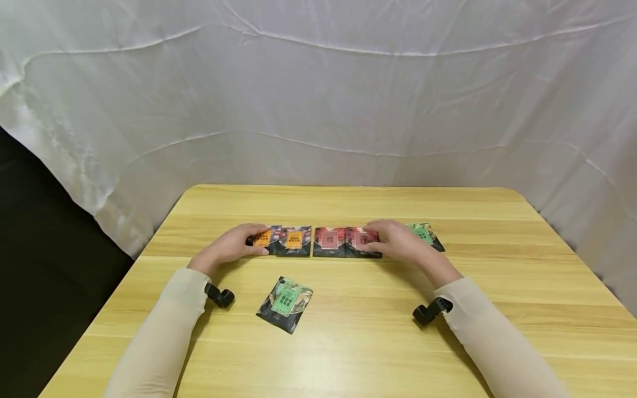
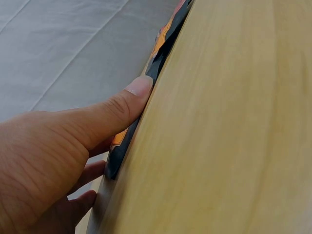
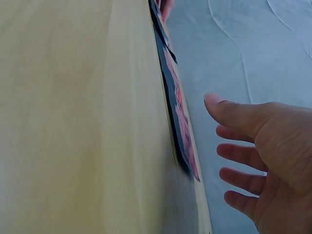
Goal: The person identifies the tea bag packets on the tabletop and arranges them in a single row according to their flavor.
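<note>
Near the back of the table, flat dark sachets lie in a row. My left hand (image 1: 231, 244) is at the row's left end, its thumb touching the near edge of a sachet with an orange label (image 1: 263, 237). Beside that lies a second orange-labelled sachet (image 1: 293, 241), slightly overlapping it. Two sachets with red labels, a left one (image 1: 329, 242) and a right one (image 1: 357, 243), come after a narrow gap. My right hand (image 1: 398, 240) hovers by the right red one, apart from it in the right wrist view, fingers spread and holding nothing.
A green-labelled sachet (image 1: 285, 305) lies tilted nearer me, in front of the row. Another green one (image 1: 424, 234) lies behind my right hand, partly covered by it. A pale curtain (image 1: 318, 110) hangs behind the wooden table (image 1: 358, 337).
</note>
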Available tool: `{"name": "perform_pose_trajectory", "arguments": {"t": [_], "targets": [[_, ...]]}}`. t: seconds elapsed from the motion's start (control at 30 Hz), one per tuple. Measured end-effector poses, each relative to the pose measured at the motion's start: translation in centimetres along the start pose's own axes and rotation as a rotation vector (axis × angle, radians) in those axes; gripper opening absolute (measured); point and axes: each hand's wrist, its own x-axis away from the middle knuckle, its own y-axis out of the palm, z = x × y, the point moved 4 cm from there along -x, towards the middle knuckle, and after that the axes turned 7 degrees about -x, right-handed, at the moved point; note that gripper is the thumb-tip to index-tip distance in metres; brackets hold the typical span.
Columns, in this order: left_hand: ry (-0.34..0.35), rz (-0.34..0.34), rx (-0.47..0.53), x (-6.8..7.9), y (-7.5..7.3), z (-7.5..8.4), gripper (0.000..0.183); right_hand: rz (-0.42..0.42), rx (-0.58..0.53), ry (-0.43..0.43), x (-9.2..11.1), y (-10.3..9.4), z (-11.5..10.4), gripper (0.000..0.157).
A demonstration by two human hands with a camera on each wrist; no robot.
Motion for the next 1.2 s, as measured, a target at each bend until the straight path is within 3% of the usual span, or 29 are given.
{"name": "perform_pose_trajectory", "arguments": {"t": [0.27, 0.6, 0.93, 1.2], "targets": [[0.001, -0.004, -0.004, -0.2, -0.2, 0.0, 0.077, 0.016, -0.053, 0.031, 2.1, -1.5, 1.5, 0.053], [0.003, -0.003, 0.008, 0.1, 0.0, -0.1, 0.077, 0.053, -0.067, 0.046, 3.9, -3.0, 5.2, 0.055], [-0.002, -0.005, 0.001, 0.0, 0.0, -0.1, 0.077, 0.126, -0.071, 0.081, 5.0, -4.5, 8.6, 0.054], [-0.002, -0.004, 0.018, -0.1, -0.1, 0.1, 0.077, 0.102, -0.132, 0.115, 5.5, -4.9, 10.8, 0.055]]}}
